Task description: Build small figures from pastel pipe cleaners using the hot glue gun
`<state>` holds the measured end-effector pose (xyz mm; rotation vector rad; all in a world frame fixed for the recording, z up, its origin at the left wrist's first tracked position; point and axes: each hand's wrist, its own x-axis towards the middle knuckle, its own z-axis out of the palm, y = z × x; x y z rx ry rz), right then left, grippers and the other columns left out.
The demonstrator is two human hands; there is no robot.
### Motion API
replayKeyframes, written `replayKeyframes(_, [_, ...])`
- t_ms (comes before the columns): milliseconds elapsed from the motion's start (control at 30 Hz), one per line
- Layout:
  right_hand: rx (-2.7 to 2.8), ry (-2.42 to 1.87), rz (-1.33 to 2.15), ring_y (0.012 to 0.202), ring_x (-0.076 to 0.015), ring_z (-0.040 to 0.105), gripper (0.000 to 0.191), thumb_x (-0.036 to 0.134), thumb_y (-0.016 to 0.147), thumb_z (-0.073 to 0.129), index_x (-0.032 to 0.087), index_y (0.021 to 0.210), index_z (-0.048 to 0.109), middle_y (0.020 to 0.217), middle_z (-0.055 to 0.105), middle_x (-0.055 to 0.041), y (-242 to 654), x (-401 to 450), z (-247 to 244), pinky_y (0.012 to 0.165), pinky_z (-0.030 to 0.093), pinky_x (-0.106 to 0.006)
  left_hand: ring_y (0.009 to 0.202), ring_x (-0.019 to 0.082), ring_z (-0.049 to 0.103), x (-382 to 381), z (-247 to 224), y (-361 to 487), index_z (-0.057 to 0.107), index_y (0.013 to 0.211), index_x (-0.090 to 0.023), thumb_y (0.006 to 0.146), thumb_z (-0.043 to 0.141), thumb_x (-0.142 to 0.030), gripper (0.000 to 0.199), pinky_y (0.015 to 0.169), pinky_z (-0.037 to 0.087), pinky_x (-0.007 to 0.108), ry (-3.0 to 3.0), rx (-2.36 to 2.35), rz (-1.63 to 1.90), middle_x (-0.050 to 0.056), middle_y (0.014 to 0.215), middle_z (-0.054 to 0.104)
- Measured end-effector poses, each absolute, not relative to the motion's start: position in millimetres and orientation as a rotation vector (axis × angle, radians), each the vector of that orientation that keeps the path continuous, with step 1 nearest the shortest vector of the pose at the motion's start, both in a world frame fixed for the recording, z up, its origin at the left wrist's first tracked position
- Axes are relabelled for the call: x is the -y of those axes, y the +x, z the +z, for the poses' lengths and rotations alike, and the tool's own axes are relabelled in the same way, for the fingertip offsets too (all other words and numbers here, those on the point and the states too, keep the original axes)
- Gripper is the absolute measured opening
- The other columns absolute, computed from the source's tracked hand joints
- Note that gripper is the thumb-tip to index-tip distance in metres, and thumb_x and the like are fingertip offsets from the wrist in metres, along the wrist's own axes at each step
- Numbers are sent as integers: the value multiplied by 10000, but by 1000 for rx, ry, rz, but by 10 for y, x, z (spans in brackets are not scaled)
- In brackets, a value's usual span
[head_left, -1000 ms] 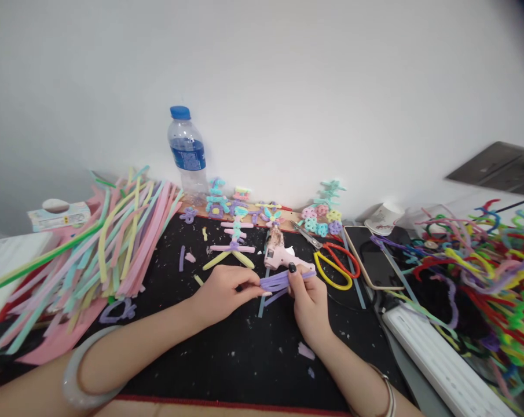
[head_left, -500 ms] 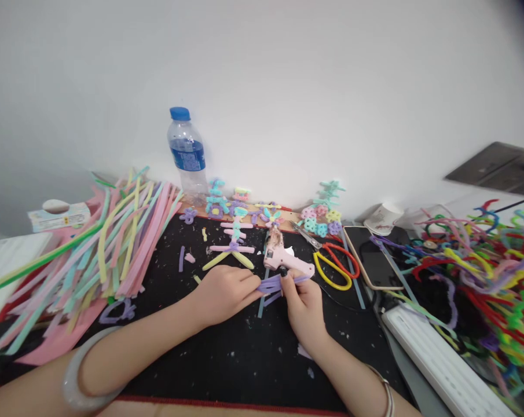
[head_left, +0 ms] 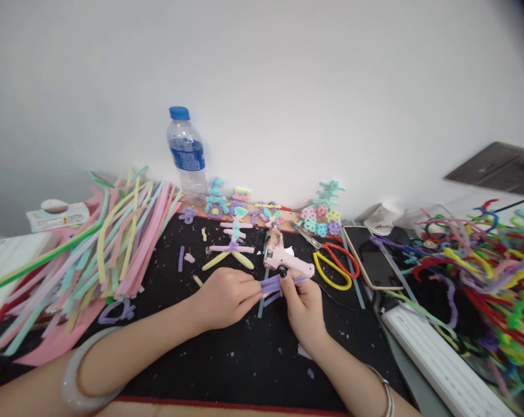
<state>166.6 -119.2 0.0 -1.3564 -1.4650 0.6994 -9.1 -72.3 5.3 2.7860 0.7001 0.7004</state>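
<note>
Several purple pipe cleaners stretch in a small bundle between my two hands over the black mat. My left hand is closed around their left ends, which its fingers hide. With thumb and fingers my right hand pinches the same bundle on the right, and one loose strand dips below it. Just behind the right hand lies a pink glue gun, its nozzle end stained brown. Beyond my left hand is a figure of pink, yellow and teal pipe cleaner pieces.
Scissors with red and yellow handles lie right of the glue gun, beside a phone and a white power strip. Pastel pipe cleaners heap at left, bright ones at right. A water bottle stands by the wall.
My left hand has shifted very slightly right along the purple pipe cleaners, so a shorter stretch shows between the hands. My right hand keeps its pinch in the same place.
</note>
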Motion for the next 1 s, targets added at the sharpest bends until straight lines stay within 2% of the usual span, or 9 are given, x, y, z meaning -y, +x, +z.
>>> replayKeyframes(167, [1467, -1332, 707, 500, -93, 313, 357, 300, 914, 432, 197, 577, 371, 535, 328, 62, 1699, 1188, 44, 489, 264, -221, 539, 128, 481, 693, 130, -146, 541, 721, -176, 817, 569, -375, 223, 550, 346, 248, 2524, -871, 730, -11, 623, 546])
replayKeyframes(333, [1625, -1202, 761, 525, -98, 395, 300, 251, 896, 476, 182, 604, 469, 568, 417, 43, 1680, 1192, 58, 519, 312, -216, 692, 160, 546, 677, 160, -149, 554, 1058, -158, 842, 549, -353, 290, 675, 410, 272, 2336, -764, 720, 58, 888, 629])
replayKeyframes(433, [1696, -1183, 790, 534, -101, 441, 249, 234, 877, 520, 174, 636, 542, 583, 476, 31, 1664, 1188, 53, 527, 332, -213, 728, 163, 590, 694, 119, -104, 614, 895, -165, 904, 472, -311, 204, 689, 411, 250, 2278, -630, 592, 38, 793, 662])
replayKeyframes(500, [1685, -1218, 805, 530, -102, 456, 235, 244, 868, 539, 170, 647, 566, 586, 508, 24, 1667, 1178, 56, 521, 341, -212, 664, 134, 597, 706, 99, -75, 615, 767, -164, 928, 435, -281, 268, 664, 412, 223, 2164, -635, 551, 13, 693, 658])
replayKeyframes(600, [1660, -1249, 807, 526, -106, 455, 259, 266, 881, 516, 170, 644, 562, 577, 513, 21, 1691, 1163, 67, 516, 343, -215, 544, 103, 571, 710, 89, -53, 595, 684, -162, 918, 459, -288, 299, 579, 414, 196, 1977, -671, 538, -7, 615, 644])
replayKeyframes(733, [1604, -1283, 784, 501, -98, 409, 341, 304, 912, 456, 180, 596, 489, 551, 457, 35, 1734, 1152, 52, 491, 313, -214, 455, 90, 546, 698, 76, -48, 559, 703, -160, 916, 448, -329, 294, 508, 419, 200, 1750, -718, 541, 1, 631, 654])
replayKeyframes(833, [1560, -1333, 781, 498, -97, 392, 373, 346, 917, 441, 183, 583, 458, 542, 434, 42, 1766, 1132, 27, 489, 306, -216, 441, 88, 548, 689, 59, -43, 529, 795, -165, 912, 451, -346, 230, 496, 423, 212, 1596, -731, 584, -2, 677, 647])
replayKeyframes(933, [1553, -1360, 774, 504, -101, 397, 375, 364, 914, 446, 182, 587, 464, 545, 439, 40, 1782, 1109, 20, 494, 312, -217, 416, 86, 532, 689, 55, -34, 476, 870, -187, 899, 479, -337, 153, 462, 386, 196, 1468, -743, 630, -60, 576, 573])
replayKeyframes(1000, [1560, -1354, 782, 513, -104, 408, 346, 362, 910, 453, 180, 618, 496, 560, 461, 35, 1780, 1102, 25, 495, 318, -218, 399, 84, 521, 691, 57, -27, 450, 845, -193, 889, 501, -330, 153, 445, 355, 183, 1425, -748, 639, -94, 504, 502])
